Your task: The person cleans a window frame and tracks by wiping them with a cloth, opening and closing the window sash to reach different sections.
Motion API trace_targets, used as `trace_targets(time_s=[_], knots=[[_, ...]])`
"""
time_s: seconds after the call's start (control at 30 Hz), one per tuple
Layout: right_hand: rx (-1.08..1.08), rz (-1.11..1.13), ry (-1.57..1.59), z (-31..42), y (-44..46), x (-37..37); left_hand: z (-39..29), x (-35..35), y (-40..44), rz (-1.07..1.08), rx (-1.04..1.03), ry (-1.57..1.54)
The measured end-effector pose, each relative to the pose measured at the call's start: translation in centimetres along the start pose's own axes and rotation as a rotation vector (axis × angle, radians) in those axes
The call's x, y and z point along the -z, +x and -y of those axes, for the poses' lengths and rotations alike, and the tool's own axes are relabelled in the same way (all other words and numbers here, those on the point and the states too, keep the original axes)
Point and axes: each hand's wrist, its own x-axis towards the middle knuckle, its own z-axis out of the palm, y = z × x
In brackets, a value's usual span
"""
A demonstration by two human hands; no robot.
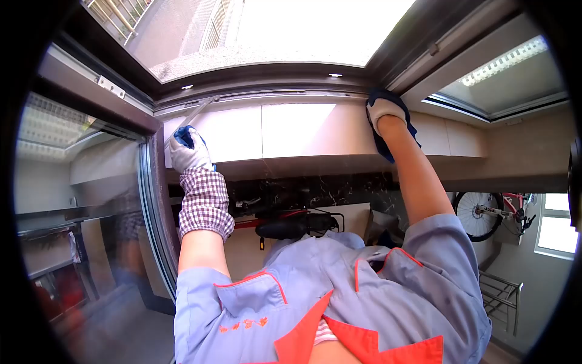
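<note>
My left hand [190,151], in a white and blue glove with a checked sleeve cuff, is closed beside the edge of the open window sash [159,182]. A thin metal stay arm [197,112] runs from the window track down to its fingers; whether they grip it is hidden. At the right corner of the window frame [273,71], my right hand [388,110], also in a white glove, holds a dark blue cloth [382,147] against the frame and sill. The cloth hangs below and beside the hand.
A pale tiled sill [309,130] runs below the window track. To the right is another glass pane [503,79] in a frame. Behind me, a bicycle [485,211] and a metal rack [502,297] stand in the room. Outside, a railing [118,18] shows at upper left.
</note>
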Motion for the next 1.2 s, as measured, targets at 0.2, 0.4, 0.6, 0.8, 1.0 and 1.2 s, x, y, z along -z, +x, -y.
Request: trace_targets(time_s=[0.2, 0.4, 0.6, 0.8, 1.0, 1.2], knots=[[0.005, -0.13, 0.121, 2.4, -0.4, -1.3, 0.4, -1.1, -0.4, -0.141, -0.102, 0.124], [0.234, -0.23, 0.318, 11.6, -1.4, -2.7, -0.5, 0.1, -0.7, -0.024, -0.018, 0.066], [0.289, -0.145, 0.237, 7.3, -1.3, -2.4, 0.2, -0.5, -0.4, -0.028, -0.008, 0.071], [0.088, -0.036, 0.055, -1.9, -1.6, -0.1, -0.2, -0.1, -0.4, 0.013, 0.023, 0.109], [0.09, 0.116, -0.096, -0.1, -0.3, 0.4, -0.6, 0.2, -0.5, 0.02, 0.023, 0.115], [-0.068, 0.193, 0.075, 0.2, 1.1, 0.1, -0.4, -0.1, -0.6, 0.005, -0.009, 0.134]])
